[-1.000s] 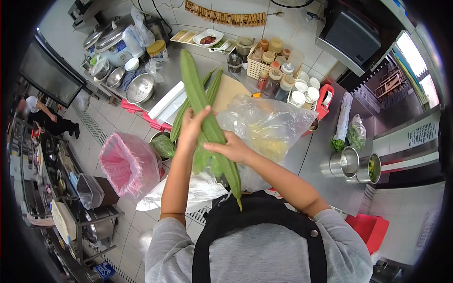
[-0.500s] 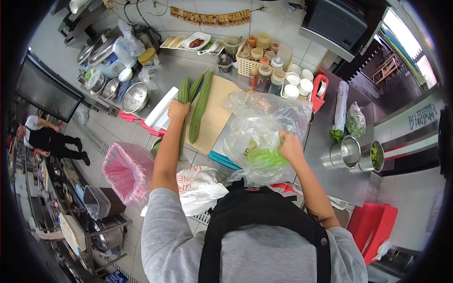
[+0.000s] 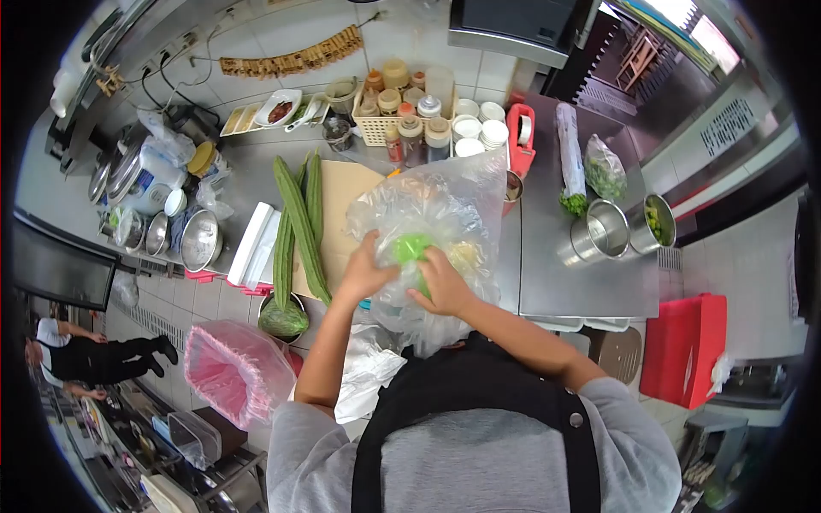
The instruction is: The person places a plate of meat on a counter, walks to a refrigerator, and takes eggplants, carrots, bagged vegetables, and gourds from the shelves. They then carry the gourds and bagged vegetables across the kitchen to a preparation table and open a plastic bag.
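Observation:
A large clear plastic bag (image 3: 470,205) lies on the counter in front of me, with something bright green (image 3: 412,248) inside or beneath its film. My left hand (image 3: 369,272) touches the bag's left side, fingers apart. My right hand (image 3: 440,284) is on the bag at the right of the green item, its fingers spread. Long ridged green gourds (image 3: 301,227) lie left of the bag, partly on a brown cardboard sheet (image 3: 338,197). A white plastic bag (image 3: 363,376) hangs below the counter's edge.
A basket of bottles (image 3: 372,130) and white tubs (image 3: 469,128) stand behind. Steel pots (image 3: 599,231) and bagged greens (image 3: 605,171) are on the right. Bowls (image 3: 202,242) stand left. A pink-lined bin (image 3: 235,372) is at lower left; a person (image 3: 94,359) stands far left.
My left hand has let go of the gourd and moved right to the plastic bag. My right hand has shifted left over the green item. The gourds lie closer together, and the view has turned.

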`<action>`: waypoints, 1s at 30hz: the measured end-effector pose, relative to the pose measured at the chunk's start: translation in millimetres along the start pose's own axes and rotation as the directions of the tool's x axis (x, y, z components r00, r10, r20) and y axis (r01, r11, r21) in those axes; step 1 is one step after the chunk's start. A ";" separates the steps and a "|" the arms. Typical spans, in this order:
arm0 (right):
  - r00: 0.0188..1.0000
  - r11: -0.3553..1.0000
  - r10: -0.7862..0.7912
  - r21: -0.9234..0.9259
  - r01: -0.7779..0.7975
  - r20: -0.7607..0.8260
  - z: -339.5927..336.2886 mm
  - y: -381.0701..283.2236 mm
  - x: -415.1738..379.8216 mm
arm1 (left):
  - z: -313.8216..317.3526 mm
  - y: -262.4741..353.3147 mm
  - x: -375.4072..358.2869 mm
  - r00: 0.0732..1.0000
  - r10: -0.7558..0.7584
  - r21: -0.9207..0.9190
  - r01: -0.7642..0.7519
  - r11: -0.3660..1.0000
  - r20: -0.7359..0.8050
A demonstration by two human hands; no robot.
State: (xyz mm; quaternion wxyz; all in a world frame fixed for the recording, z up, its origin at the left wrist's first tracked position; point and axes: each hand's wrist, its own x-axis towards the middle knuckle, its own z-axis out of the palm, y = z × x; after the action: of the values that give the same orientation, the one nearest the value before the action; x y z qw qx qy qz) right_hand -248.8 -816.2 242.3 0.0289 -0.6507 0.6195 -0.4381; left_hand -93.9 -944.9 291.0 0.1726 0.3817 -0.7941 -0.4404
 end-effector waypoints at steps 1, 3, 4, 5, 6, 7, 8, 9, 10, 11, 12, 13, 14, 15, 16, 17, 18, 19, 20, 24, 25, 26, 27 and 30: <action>0.953 0.955 -0.140 -0.216 0.201 0.270 12.8 21.8 -8.0 | -8.1 11.0 -0.5 1.000 0.008 0.002 -0.008 1.000 0.011; 0.942 0.982 0.079 -0.188 -0.017 0.327 23.5 46.4 -14.4 | -28.5 47.8 -5.4 0.992 -0.115 -0.309 0.127 0.942 0.055; 0.875 0.958 0.281 -0.163 -0.235 0.394 25.8 55.9 -17.9 | -30.1 49.8 -5.9 0.992 -0.112 -0.212 0.122 0.970 0.059; 0.874 0.956 0.288 -0.171 -0.239 0.391 21.8 55.2 -12.6 | -25.1 51.6 -7.5 0.992 -0.106 -0.216 0.118 0.969 0.066; 0.815 0.948 0.291 -0.264 -0.177 0.501 16.7 51.8 -3.1 | -18.7 52.8 -11.0 0.984 0.173 0.006 -0.173 0.985 0.032; 0.738 0.933 0.305 -0.344 -0.105 0.602 11.0 49.4 5.1 | -12.9 53.4 -15.4 0.897 0.437 0.230 -0.438 0.869 0.061; 0.737 0.931 0.310 -0.347 -0.109 0.600 18.5 67.3 4.1 | 0.5 56.8 -18.5 0.892 0.451 0.347 -0.431 0.833 0.025; 0.744 0.984 0.179 -0.096 -0.153 0.644 35.6 96.9 -3.0 | 16.7 51.0 -20.6 0.892 0.450 0.343 -0.431 0.835 0.026; 0.757 0.969 0.038 0.162 -0.189 0.653 44.4 113.3 -8.5 | 36.9 36.0 -20.2 0.922 0.373 0.461 -0.378 0.803 0.106; 0.755 0.969 0.034 0.163 -0.185 0.654 24.2 97.6 -2.4 | 56.7 17.1 -17.8 0.944 0.282 0.576 -0.329 0.748 0.172; 0.724 0.932 0.088 0.200 -0.303 0.684 -16.0 62.0 11.4 | 80.0 -11.0 -12.8 0.945 0.280 0.578 -0.324 0.749 0.166; 0.686 0.878 0.137 0.232 -0.418 0.715 -42.5 40.9 16.1 | 105.9 -45.0 -7.3 0.946 0.309 0.516 -0.315 0.797 0.101; 0.684 0.877 0.134 0.235 -0.418 0.717 -48.7 39.6 6.8 | 124.1 -67.7 -6.1 0.943 0.331 0.449 -0.311 0.838 0.034; 0.790 0.888 0.198 0.236 -0.396 0.580 -54.9 38.1 -5.7 | 134.8 -77.8 -8.3 0.944 0.328 0.449 -0.307 0.839 0.032; 0.870 0.899 0.253 0.230 -0.374 0.424 -62.9 37.2 -18.0 | 144.4 -84.2 -10.6 0.985 0.172 0.224 -0.168 0.960 0.001; 0.902 0.905 0.239 0.253 -0.341 0.360 -79.5 31.5 -25.9 | 152.1 -85.6 -13.7 1.000 0.010 -0.017 -0.010 1.000 0.010; 0.930 0.913 0.223 0.273 -0.305 0.293 -100.4 20.0 -29.5 | 157.7 -82.4 -16.6 1.000 0.010 -0.021 -0.010 1.000 0.007; 0.957 0.946 0.222 0.196 -0.258 0.189 -121.9 1.2 -30.2 | 162.5 -76.8 -18.7 0.998 -0.023 -0.220 0.036 0.975 0.058; 0.974 0.969 0.210 0.113 -0.218 0.084 -138.4 -12.1 -34.6 | 167.3 -68.0 -19.7 0.992 -0.045 -0.408 0.089 0.909 0.115; 0.972 0.974 0.227 -0.037 -0.225 0.054 -163.9 -5.6 -76.3 | 198.6 15.1 -23.4 0.867 0.479 -0.242 -0.439 0.865 0.140; 0.965 0.964 0.262 -0.050 -0.261 0.013 -160.6 5.8 -90.3 | 211.4 32.7 -24.3 0.851 0.515 -0.420 -0.432 0.798 0.102; 0.955 0.953 0.295 -0.061 -0.297 -0.029 -158.6 16.4 -104.9 | 218.7 50.5 -23.1 0.853 0.513 -0.421 -0.432 0.798 0.097; 0.956 0.954 0.291 -0.061 -0.292 -0.022 -161.4 25.3 -122.1 | 223.9 68.1 -18.4 0.801 0.566 -0.459 -0.435 0.775 0.197; 0.921 0.881 0.373 -0.266 -0.391 -0.117 -180.2 53.7 -151.9 | 278.6 76.7 12.5 0.689 0.708 -0.452 -0.588 0.671 0.155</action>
State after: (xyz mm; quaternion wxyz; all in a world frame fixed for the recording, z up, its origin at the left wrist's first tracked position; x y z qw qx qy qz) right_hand -376.9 -611.2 240.7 0.0015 -0.4993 0.7924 -0.3503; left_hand -306.9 -771.7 200.0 0.2573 -0.0458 -0.7976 -0.5437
